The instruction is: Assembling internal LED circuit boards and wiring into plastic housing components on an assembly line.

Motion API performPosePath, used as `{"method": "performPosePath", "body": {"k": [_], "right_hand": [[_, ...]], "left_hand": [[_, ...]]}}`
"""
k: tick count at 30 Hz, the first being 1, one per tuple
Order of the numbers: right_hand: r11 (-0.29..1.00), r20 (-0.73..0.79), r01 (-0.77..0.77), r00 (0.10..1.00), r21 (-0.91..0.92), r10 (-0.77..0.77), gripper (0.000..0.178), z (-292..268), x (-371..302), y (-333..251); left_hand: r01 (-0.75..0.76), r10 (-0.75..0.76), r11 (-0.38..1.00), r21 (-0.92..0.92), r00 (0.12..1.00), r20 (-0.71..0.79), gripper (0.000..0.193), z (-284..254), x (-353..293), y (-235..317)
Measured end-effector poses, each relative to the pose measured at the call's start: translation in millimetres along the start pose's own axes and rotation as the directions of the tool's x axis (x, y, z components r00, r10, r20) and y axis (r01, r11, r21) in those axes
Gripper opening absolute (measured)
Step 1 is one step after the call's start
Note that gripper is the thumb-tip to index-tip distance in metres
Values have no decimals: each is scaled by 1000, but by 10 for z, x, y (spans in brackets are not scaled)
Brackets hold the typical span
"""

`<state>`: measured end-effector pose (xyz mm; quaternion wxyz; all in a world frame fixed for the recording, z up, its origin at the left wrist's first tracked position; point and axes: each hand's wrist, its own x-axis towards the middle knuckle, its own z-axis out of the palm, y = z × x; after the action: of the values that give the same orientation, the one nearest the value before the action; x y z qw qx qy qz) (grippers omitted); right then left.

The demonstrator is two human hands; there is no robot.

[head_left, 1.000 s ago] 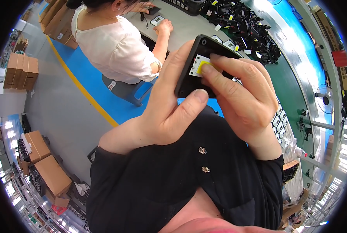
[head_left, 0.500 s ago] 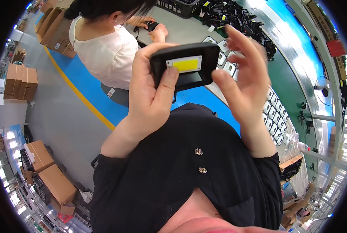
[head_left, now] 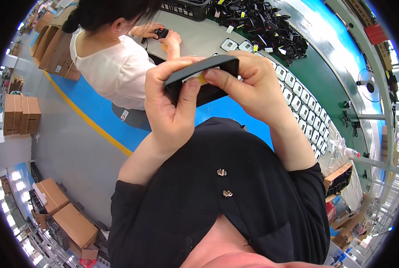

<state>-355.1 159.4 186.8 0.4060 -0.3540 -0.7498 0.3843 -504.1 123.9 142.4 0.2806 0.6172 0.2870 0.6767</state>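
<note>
In front of my chest I hold a black, flat rectangular light housing [head_left: 217,66] in both hands, tilted so that its upper edge shows most. A yellow LED panel [head_left: 201,79] with a white border sits in its face, mostly covered by my thumbs. My left hand [head_left: 170,105] grips the left end, fingers behind and thumb on the face. At the right end my right hand [head_left: 257,87] is closed on it, its thumb pressed on the panel. What lies behind the housing is hidden.
To the left, a co-worker in a white top [head_left: 114,67] handles a small black part [head_left: 162,33] at the table. Rows of white-framed panels [head_left: 306,100] cover the table's right side. Beyond lie a heap of black parts [head_left: 266,31] and a black crate [head_left: 186,8]. Cardboard boxes [head_left: 21,116] stand on the floor.
My right hand, raised with fingers spread beside the housing before, has come in and closed on its right end. The housing has tipped, and my thumbs now cover most of the yellow panel.
</note>
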Motion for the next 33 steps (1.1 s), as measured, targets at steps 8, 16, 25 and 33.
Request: {"method": "performPosePath", "body": {"k": [8,16,25,33], "right_hand": [[990,11,115,993,84,-117,16,-13,43,112],[987,-61,96,993,-125,-104,12,-21,28,105],[796,395,-175,915,579,-87,61,-400,258,382],[984,513,-177,844,-8,156,93,362,-139,1835]], "left_hand": [[34,-46,996,-84,989,-142,25,86,0,-52],[-13,10,1000,-19,990,-143,30,128,70,-156],[77,-80,984,-158,997,-16,26,72,274,6],[280,-336,762,-585,942,12,42,-117,383,381]]}}
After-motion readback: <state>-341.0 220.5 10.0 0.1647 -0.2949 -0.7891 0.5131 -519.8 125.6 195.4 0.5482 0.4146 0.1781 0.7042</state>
